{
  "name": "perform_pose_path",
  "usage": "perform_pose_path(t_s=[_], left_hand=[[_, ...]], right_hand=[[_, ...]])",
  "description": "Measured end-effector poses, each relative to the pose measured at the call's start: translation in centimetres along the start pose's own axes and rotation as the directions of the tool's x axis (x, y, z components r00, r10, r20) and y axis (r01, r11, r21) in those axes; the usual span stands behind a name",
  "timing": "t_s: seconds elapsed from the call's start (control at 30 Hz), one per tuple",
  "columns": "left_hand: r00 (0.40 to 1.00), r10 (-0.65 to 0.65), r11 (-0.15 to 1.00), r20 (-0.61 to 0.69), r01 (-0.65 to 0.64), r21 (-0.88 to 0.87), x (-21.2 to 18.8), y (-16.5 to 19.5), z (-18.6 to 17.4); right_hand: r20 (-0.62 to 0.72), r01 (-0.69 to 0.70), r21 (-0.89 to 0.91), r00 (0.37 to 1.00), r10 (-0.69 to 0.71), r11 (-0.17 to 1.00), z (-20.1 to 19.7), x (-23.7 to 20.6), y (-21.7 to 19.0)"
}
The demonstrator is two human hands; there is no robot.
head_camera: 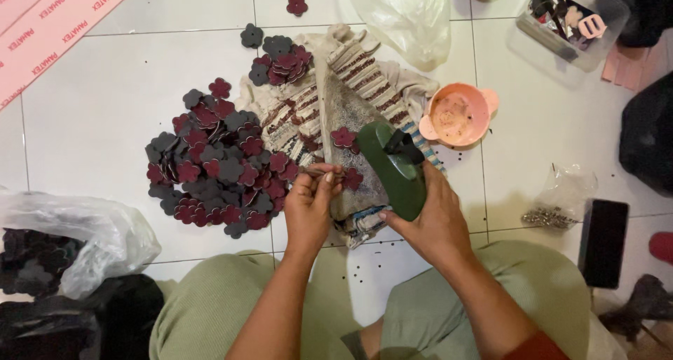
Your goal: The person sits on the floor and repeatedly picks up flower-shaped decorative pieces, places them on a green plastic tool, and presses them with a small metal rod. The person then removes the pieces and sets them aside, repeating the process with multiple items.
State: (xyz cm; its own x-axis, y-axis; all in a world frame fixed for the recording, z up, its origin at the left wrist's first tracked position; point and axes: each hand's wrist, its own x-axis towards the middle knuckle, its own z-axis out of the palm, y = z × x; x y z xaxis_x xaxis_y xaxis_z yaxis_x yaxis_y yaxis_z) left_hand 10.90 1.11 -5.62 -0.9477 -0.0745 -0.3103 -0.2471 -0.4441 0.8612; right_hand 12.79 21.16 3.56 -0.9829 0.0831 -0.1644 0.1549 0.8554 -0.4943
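flower cutout [352,179] pinched in left hand [308,206] over a folded cloth [336,114] pad, right hand [434,220] wrapped around green punch tool [396,171] pressing down.

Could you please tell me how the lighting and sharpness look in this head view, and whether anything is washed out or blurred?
Head view: even, soft light with faint shadows; mild glare on the white floor tiles and the clear plastic bag. The left hand, the right hand and the green tool are fairly sharp; the dark bags at the right edge lose detail.

Flower cutouts [214,167] left of cloth [336,100]
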Motion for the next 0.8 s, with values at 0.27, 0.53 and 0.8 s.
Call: perform_pose_path(t_s=[0.27,0.53,0.8], left_hand=[[0.998,0.068,0.981,-0.018,-0.064,0.185,-0.7,2.5,1.8],[0.965,0.219,0.648,0.142,-0.253,0.719,-1.7,6.0,4.1],[0.910,0.257,0.490,0.325,-0.412,0.768,-1.4,6.8,4.1]], right_hand=[[0.056,-0.077,-0.019,0.995,0.078,0.997,-0.4,0.2,-0.4],[0.046,-0.086,-0.032,0.995,0.087,0.996,-0.2,0.3,-0.5],[0.016,-0.092,-0.026,0.996,0.093,0.995,-0.1,-0.1,-0.5]])
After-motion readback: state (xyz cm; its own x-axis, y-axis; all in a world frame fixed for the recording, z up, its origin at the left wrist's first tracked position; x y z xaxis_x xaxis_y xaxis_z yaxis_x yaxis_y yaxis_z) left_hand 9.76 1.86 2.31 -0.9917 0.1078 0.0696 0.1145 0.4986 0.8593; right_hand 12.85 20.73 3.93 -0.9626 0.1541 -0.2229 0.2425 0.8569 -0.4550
